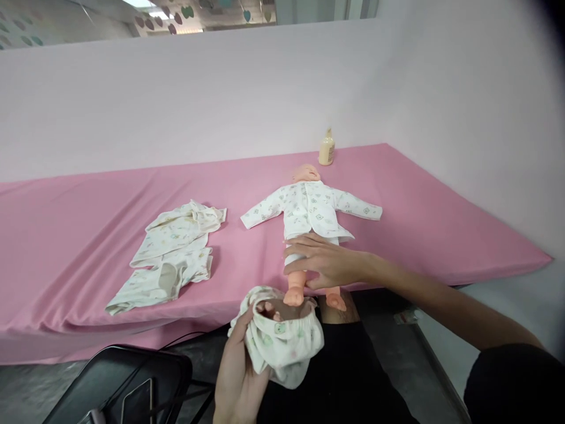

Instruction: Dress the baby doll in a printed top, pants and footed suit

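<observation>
A baby doll [296, 296] lies on its back on the pink-covered table, feet towards me. It wears a white printed jacket [304, 209] with the sleeves spread wide and a white piece around its hips. My right hand [324, 259] rests across the doll's hips and upper leg, fingers spread. Below the doll's feet, at the table edge, my left hand [242, 365] grips bunched white printed baby pants [286, 350]. Some of its fingers show inside the waist opening, which faces the doll's foot.
More printed baby clothes [170, 259] lie on the pink cloth [247, 265] at left. A cream pump bottle [327, 148] stands beyond the doll's head, near the wall. At lower left is a black chair [172, 365] with a phone [138, 403] on it.
</observation>
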The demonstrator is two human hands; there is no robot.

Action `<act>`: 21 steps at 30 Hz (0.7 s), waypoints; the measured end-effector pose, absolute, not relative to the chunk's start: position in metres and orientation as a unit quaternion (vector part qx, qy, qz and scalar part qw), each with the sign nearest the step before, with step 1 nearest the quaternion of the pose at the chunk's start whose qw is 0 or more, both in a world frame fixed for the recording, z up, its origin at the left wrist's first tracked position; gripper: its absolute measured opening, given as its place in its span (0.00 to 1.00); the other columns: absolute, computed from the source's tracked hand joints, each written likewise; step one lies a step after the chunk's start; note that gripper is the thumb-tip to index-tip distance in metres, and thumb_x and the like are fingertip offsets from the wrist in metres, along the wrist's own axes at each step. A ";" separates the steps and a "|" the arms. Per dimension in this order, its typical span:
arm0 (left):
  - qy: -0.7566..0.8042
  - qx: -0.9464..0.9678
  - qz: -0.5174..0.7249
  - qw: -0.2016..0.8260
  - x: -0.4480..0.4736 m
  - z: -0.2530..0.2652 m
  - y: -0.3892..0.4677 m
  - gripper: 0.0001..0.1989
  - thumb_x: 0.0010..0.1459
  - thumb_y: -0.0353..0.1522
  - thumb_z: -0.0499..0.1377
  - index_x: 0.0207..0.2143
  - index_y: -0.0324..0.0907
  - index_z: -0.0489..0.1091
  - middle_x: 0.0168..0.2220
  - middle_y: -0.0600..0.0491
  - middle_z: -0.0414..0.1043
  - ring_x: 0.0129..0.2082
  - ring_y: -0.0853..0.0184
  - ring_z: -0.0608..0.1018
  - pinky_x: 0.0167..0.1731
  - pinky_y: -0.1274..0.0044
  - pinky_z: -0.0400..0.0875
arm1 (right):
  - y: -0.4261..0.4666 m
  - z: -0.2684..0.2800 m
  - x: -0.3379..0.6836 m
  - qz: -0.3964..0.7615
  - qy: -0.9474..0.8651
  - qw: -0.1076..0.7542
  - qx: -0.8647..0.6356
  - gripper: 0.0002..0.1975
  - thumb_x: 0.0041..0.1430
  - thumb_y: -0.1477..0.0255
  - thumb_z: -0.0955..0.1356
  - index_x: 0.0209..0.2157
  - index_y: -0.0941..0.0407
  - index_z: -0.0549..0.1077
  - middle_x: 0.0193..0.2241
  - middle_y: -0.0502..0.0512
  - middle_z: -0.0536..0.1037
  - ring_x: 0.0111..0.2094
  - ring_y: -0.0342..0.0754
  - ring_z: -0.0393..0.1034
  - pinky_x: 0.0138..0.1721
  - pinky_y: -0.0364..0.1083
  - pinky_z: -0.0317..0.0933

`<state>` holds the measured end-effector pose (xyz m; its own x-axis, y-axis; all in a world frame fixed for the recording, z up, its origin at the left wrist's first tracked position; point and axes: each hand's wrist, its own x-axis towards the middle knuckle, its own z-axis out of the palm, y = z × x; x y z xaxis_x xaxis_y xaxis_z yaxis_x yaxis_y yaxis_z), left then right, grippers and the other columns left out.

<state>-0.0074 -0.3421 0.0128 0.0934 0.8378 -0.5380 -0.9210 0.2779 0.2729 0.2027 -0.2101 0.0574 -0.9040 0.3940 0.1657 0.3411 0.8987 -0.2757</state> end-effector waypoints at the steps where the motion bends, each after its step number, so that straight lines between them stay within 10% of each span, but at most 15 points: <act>1: 0.321 -0.074 0.592 0.736 -0.001 0.013 -0.344 0.10 0.66 0.26 0.54 0.41 0.36 0.75 0.38 0.49 0.79 0.37 0.69 0.82 0.52 0.75 0.75 | -0.209 0.060 0.202 0.129 -0.967 0.106 -0.194 0.14 0.62 0.72 0.67 0.49 0.51 0.74 0.55 0.55 0.69 0.65 0.54 0.51 0.64 0.55 0.45; 11: 0.308 0.001 0.588 0.748 0.018 0.050 -0.344 0.23 0.67 0.36 0.56 0.63 0.43 0.65 0.58 0.42 0.71 0.60 0.51 0.72 0.61 0.55 0.65 | -0.201 0.056 0.202 0.125 -0.970 0.113 -0.176 0.17 0.62 0.70 0.68 0.53 0.48 0.73 0.55 0.54 0.70 0.62 0.54 0.55 0.61 0.54 0.47; 21: 0.334 -0.015 0.606 0.722 0.037 0.049 -0.321 0.19 0.65 0.33 0.59 0.58 0.43 0.70 0.54 0.47 0.75 0.52 0.64 0.79 0.50 0.76 0.77 | -0.209 0.052 0.186 0.085 -0.966 0.132 -0.203 0.16 0.58 0.82 0.63 0.45 0.56 0.74 0.54 0.57 0.71 0.60 0.54 0.57 0.61 0.55 0.50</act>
